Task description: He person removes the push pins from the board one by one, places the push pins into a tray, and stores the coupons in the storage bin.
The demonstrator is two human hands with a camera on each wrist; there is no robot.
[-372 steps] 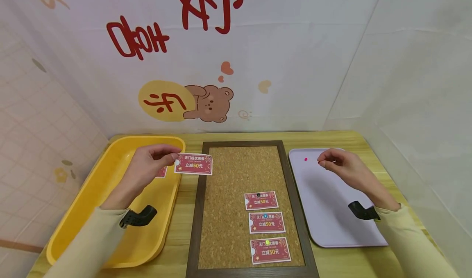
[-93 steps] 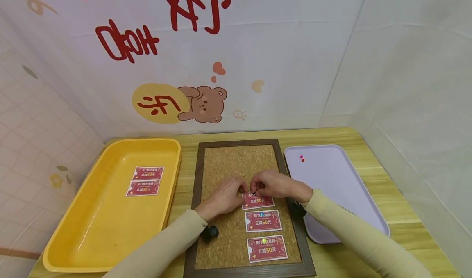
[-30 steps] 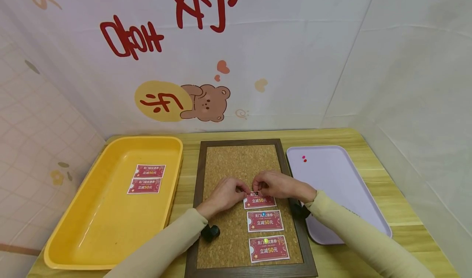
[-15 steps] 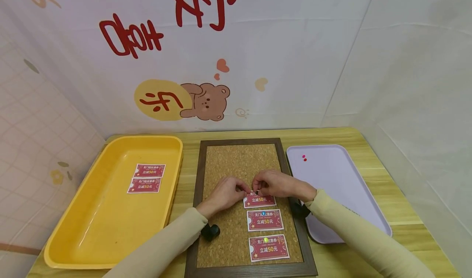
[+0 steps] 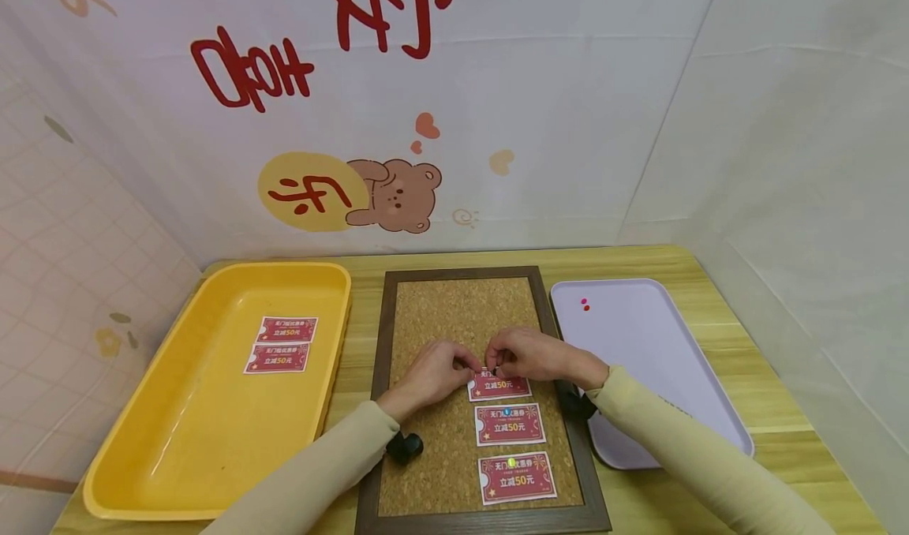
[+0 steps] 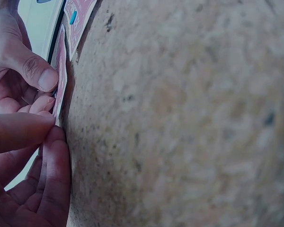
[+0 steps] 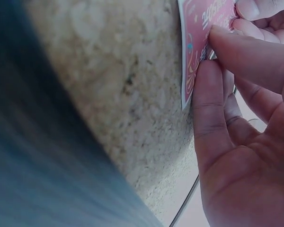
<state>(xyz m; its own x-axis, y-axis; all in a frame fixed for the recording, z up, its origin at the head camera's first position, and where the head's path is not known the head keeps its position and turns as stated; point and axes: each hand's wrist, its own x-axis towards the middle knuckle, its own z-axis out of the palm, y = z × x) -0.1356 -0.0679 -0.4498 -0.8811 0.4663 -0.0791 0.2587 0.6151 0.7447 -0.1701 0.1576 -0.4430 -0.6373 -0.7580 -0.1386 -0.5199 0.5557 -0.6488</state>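
On the cork board (image 5: 433, 306), both hands meet at the topmost of three red-and-white coupons (image 5: 500, 387). My left hand (image 5: 435, 371) pinches its left upper corner between thumb and index finger. At the coupon's top edge, my right hand (image 5: 536, 354) pinches a small black push pin (image 5: 495, 372), mostly hidden by the fingers. In the left wrist view the coupon (image 6: 61, 71) stands edge-on, slightly bowed along the cork. Below it lie a coupon with a blue pin (image 5: 507, 412) and another with a yellow-green pin (image 5: 511, 462).
Left of the board stands a yellow tray (image 5: 206, 432) with two coupons (image 5: 281, 344) inside. A pale purple tray (image 5: 660, 346) on the right holds a pink pin (image 5: 584, 301) and a red pin (image 5: 586, 308). The board has a dark wooden frame (image 5: 379, 377).
Earlier my left hand held a coupon near the yellow tray and my right hand was over the purple tray. Both then came to the top coupon; over the last second they barely move.
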